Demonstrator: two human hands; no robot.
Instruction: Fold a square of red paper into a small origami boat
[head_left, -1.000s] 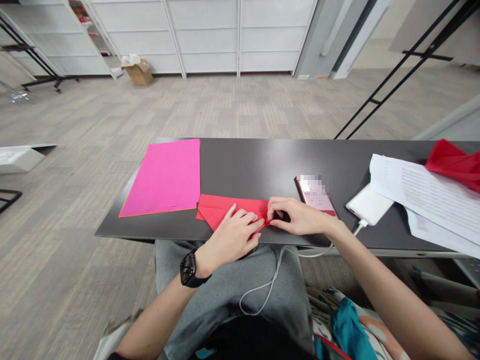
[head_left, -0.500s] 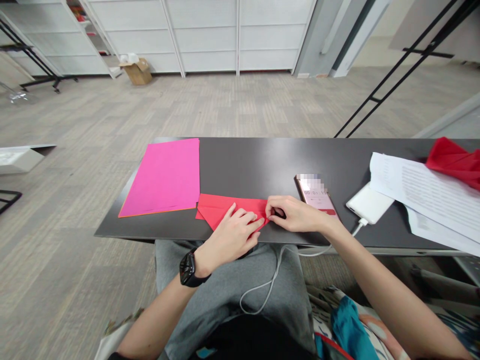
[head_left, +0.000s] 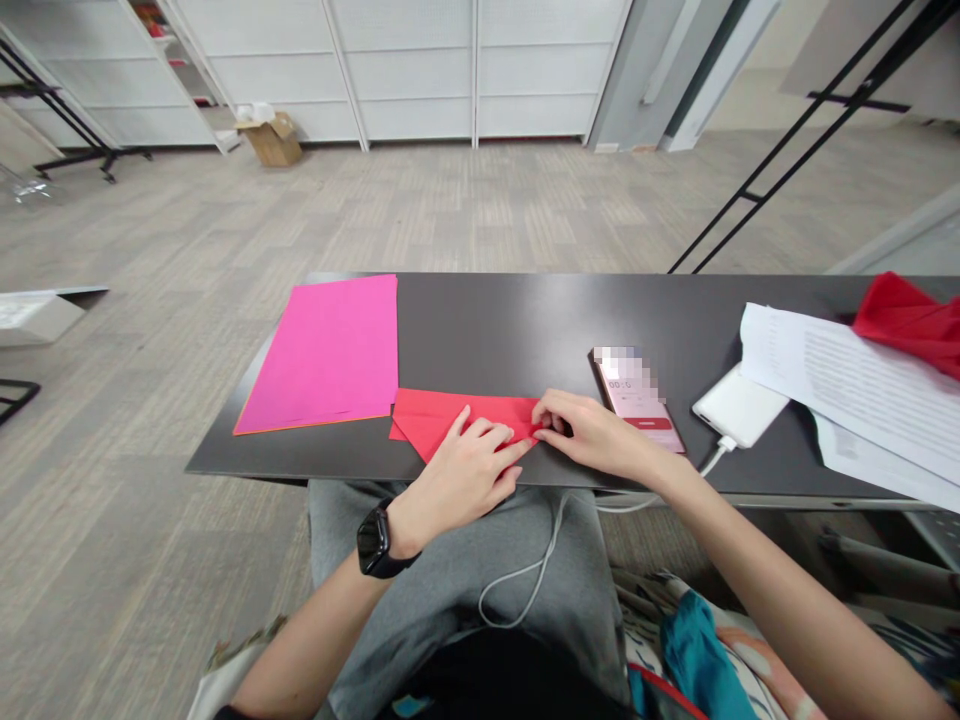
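Note:
A folded red paper (head_left: pixel 435 415) lies at the near edge of the dark table (head_left: pixel 517 320). My left hand (head_left: pixel 461 470), with a black watch on the wrist, lies flat on the paper with fingers stretched out, pressing it down. My right hand (head_left: pixel 592 432) pinches the paper's right tip between thumb and fingers.
A pink paper stack (head_left: pixel 326 350) lies to the left of the red paper. A phone (head_left: pixel 637 395), a white power bank (head_left: pixel 739 408) with a cable, printed sheets (head_left: pixel 847 385) and a red cloth (head_left: pixel 911 320) sit to the right. A cardboard box (head_left: pixel 274 140) stands on the far floor.
My right hand's fingers have slid slightly left along the paper's right tip and pinched closer. My left hand has stayed flat on the paper.

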